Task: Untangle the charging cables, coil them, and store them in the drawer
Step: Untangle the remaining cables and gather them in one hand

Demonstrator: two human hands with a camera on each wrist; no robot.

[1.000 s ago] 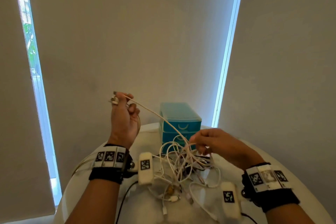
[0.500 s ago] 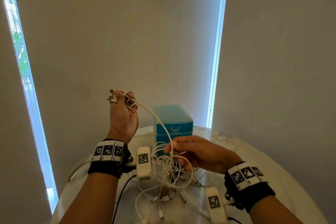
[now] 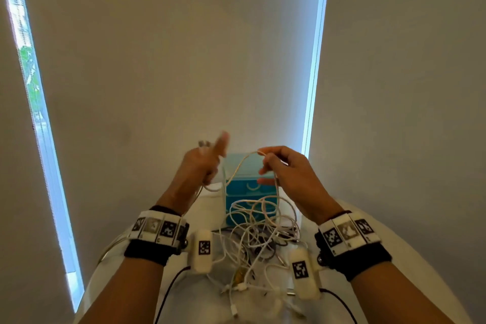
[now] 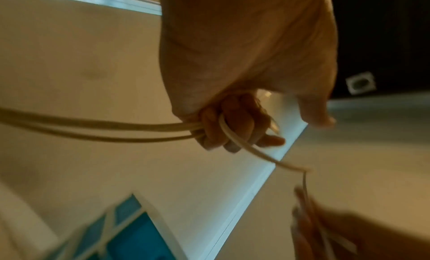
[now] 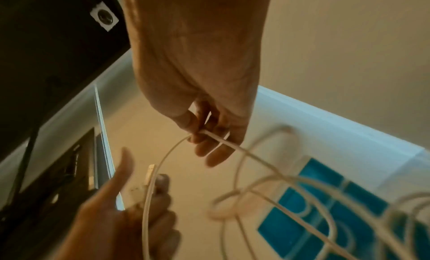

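Hands: both are up in the air above the round white table [image 3: 410, 252], close to each other.
Left hand: the left hand [image 3: 201, 166] has its lower fingers [image 4: 235, 128] curled tight round loops of the thin white charging cable [image 3: 238, 169]. The thumb and one finger stick up. A small metal plug end [image 3: 203, 143] pokes out at the top of this hand. The hand looks blurry in the head view.
Right hand: the right hand [image 3: 286, 173] pinches the same white cable between its thumb and first finger. The other fingers [image 5: 216, 150] hang loose and a little apart below the pinch.
Cable: it goes in a bend from one hand to the other, then drops down from the right hand into the pile.
Pile: a messy heap of tangled white cables [image 3: 260, 229] lies on the table between the two wrists. More plug ends [image 3: 238, 287] lie at the near side of the heap.
Drawers: a small blue plastic drawer box [image 3: 252, 192] stands on the table behind the heap. Its drawers look closed.
Wrists: each wrist has a black band [image 3: 150, 252] with white square tags on it.
Wall: pale window blinds [image 3: 171, 60] hang behind the table, with bright strips of light at their sides.
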